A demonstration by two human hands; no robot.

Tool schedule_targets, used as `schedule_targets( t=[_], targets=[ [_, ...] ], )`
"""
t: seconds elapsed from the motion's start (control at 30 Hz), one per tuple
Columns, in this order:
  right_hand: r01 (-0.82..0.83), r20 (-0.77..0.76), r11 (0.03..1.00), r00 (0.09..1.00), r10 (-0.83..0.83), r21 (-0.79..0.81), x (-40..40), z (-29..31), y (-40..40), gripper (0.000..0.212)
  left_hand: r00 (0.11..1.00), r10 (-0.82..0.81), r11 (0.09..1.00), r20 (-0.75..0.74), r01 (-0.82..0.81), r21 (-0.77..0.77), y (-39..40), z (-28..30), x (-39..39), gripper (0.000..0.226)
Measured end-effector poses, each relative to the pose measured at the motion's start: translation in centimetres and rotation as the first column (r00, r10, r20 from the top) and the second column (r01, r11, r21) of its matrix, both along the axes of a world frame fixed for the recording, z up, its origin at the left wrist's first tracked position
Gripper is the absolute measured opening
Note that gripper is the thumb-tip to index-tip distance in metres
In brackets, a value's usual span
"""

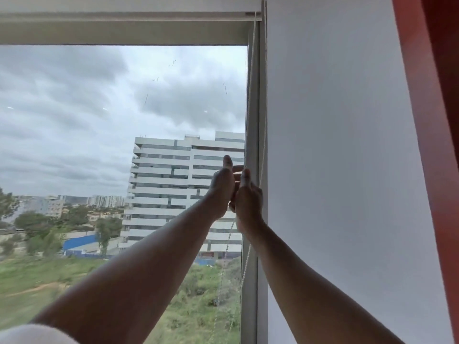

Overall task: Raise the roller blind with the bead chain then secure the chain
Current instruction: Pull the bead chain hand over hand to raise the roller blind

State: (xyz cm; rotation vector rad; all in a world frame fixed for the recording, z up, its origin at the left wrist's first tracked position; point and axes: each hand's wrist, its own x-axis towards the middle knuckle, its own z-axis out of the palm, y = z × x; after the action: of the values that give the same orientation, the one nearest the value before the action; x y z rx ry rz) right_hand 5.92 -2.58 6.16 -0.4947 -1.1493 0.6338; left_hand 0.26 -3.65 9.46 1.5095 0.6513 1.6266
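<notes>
- Blind is rolled pretty much all the way up, sitting along the top of the window at 12 o'clock, with the glass below it uncovered.
- Bead chain hangs from the right end of the roller, up around 1 o'clock, and runs straight down the window's right frame.
- Both arms are stretched up and the hands meet at the chain, a little right of centre.
- Left hand is right against the right one, thumb sticking up; I honestly can't tell if its fingers are round the chain, they're hidden behind the palm.
- Right hand has its fingers curled round the chain, looks like a proper grip, right beside the frame.
- Below the hands the chain carries on down toward 6 o'clock, hanging loose in front of the glass.
- White wall fills the 3 o'clock side, with a red curtain at the far right edge.
- Outside I see a pale high-rise and a cloudy sky.
</notes>
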Motion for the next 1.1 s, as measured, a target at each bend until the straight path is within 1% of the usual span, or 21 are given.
schedule_targets(
  t=[0.07,0.13,0.23,0.33,0.43,0.53,0.67,0.8,0.97,1.1],
  targets=[
    [-0.07,-0.006,0.998,0.998,0.069,-0.012,-0.7,-2.3,0.8,0.055,0.999,0.024,0.999,-0.033,-0.022,0.043,-0.6,1.0,0.4,0.058],
    [-0.107,-0.007,0.994,0.994,0.107,-0.026,-0.9,-3.9,1.1,0.058,0.999,0.037,0.997,-0.032,-0.035,0.066,-0.7,1.3,0.9,0.05],
    [-0.172,0.028,0.985,0.985,0.173,-0.018,-0.4,-4.2,0.7,0.051,0.999,0.037,0.997,0.024,-0.039,0.062,-0.4,0.8,1.4,0.04],
    [-0.196,0.05,0.98,0.979,0.197,-0.031,0.4,-4.5,0.5,0.056,0.997,0.014,0.998,0.073,-0.017,0.052,-0.3,0.1,1.5,0.035],
    [-0.21,0.07,0.975,0.974,0.215,-0.074,0.9,-6.4,0.8,0.058,0.996,0.008,0.998,0.087,-0.013,0.055,-0.4,-0.8,1.7,0.032],
    [-0.253,0.029,0.96,0.966,0.258,-0.123,1.2,-8.8,1.2,0.061,0.995,0.003,0.999,0.103,-0.008,0.043,0.7,-2.5,2.1,0.032],
    [-0.269,0.011,0.95,0.962,0.274,-0.16,1.8,-11.2,1.2,0.055,0.993,0.013,1.0,0.119,-0.014,0.009,2.2,-5.6,3.0,0.034],
    [-0.18,0.098,0.959,0.974,0.205,-0.22,2.6,-13.6,1.3,0.054,0.985,-0.015,1.0,0.174,0.015,0.004,3.1,-8.6,3.3,0.032],
    [-0.048,0.259,0.96,0.958,0.122,-0.277,3.0,-17.5,1.9,0.038,0.969,-0.076,0.997,0.236,0.08,-0.007,3.9,-12.0,2.7,0.029],
    [0.01,0.396,0.948,0.91,0.123,-0.319,3.4,-21.3,2.1,0.037,0.98,-0.079,0.997,0.181,0.081,-0.006,4.4,-15.2,2.2,0.03]
  ],
)
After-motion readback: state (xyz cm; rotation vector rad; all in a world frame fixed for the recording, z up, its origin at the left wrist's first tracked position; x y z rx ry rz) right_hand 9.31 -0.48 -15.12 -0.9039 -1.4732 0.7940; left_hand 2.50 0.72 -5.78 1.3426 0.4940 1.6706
